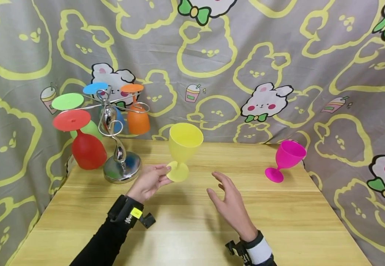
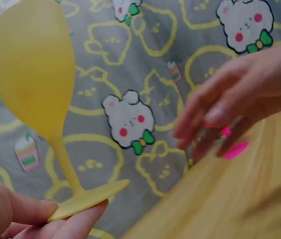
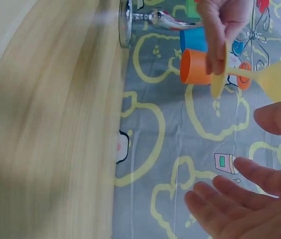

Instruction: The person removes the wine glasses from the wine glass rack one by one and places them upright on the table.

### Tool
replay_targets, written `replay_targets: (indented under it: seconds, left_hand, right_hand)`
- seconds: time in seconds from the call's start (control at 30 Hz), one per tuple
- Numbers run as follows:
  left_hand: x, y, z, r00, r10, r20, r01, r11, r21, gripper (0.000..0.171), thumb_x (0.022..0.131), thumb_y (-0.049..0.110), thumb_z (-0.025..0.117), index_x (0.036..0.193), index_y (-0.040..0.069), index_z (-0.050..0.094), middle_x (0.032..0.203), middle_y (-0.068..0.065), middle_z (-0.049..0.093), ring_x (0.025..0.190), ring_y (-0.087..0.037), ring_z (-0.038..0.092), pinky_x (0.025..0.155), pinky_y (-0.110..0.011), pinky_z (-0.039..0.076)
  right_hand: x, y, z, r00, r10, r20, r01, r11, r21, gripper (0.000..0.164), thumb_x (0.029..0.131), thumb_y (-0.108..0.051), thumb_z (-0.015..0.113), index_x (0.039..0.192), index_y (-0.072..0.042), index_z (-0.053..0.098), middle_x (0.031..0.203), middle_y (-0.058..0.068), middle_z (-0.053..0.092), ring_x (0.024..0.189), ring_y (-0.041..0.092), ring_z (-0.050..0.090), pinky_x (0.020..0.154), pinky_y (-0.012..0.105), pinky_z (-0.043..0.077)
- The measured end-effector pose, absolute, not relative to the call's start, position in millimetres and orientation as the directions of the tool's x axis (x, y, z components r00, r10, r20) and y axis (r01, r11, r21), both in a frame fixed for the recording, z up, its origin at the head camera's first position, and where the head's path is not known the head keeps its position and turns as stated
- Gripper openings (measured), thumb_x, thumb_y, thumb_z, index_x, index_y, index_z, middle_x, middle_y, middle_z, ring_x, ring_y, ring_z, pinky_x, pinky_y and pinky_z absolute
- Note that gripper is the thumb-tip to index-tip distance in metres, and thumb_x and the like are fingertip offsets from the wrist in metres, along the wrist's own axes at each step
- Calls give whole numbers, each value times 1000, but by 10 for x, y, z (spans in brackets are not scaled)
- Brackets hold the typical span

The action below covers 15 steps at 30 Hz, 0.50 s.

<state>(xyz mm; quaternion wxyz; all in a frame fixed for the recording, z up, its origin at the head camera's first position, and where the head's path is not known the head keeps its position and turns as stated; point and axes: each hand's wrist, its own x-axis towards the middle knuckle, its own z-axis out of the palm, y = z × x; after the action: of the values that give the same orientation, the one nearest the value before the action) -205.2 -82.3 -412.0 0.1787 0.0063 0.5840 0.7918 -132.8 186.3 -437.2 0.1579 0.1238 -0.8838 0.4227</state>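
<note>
Head view: left hand (image 1: 148, 181) pinching yellow cup (image 1: 183, 150) by base (image 1: 179, 173), likely needing level hold; right hand (image 1: 230, 205) hovering, fingers relaxed.

Room beside yellow goblet (image 1: 183, 148), perhaps little behind rack (image 1: 109, 119)

The place is looking like a small curtained booth, a makeshift recording nook; whether it is standing inside a home, an office or a studio, the views are not telling. Grey fabric (image 1: 165, 48) is hanging in soft folds behind and down both sides, showing white rabbits with green bows, yellow-outlined animals and little drink cups. A pale wood-grain tabletop (image 1: 179, 240) is filling the space between, its back edge running up to the cloth. Black wrist mounts (image 1: 127, 210) are suggesting the recording, while a chrome rack (image 1: 120, 170) bearing coloured goblets (image 1: 89, 151) is adding a household note.
</note>
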Motion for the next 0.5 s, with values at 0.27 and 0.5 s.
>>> replay_targets:
  seconds: [0.27,0.5]
  left_hand:
    - [-1892,-745,-4471,-927,294,-234,-322,-299,898,45,112,1,49,151,-21,42,147,-38,56,121,-28,74,97,-30,62]
    - [-1751,-648,-4631,-924,299,-238,-330,-311,891,46,112,4,50,150,-21,43,146,-38,56,126,-33,71,97,-31,63]
  right_hand:
    - [-1359,1689,-4434,-906,-94,414,-396,538,-744,55,99,-6,77,150,-1,57,152,19,61,140,38,61,111,51,57]
    - [-1336,1500,-4508,-921,-115,371,-382,443,-811,63,96,-3,79,154,-2,53,152,18,61,137,38,63,111,48,58]
